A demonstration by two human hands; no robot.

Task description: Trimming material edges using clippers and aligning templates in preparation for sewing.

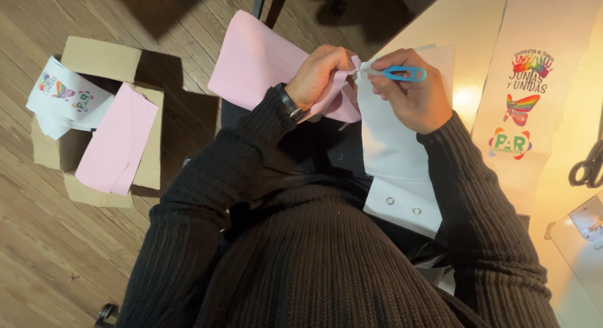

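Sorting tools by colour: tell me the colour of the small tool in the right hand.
Light blue: the small plastic-handled tool in the right hand, head view.

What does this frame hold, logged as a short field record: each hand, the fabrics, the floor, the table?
left hand: pinches the pink fabric at a seam
right hand: grips a small blue tool, its tip at the seam
white fabric: hangs over the lap, two snaps near its hem
floor: cardboard box with pink and printed white pieces
table: printed white strip; black scissors at the right edge
wrist: dark watch on the left
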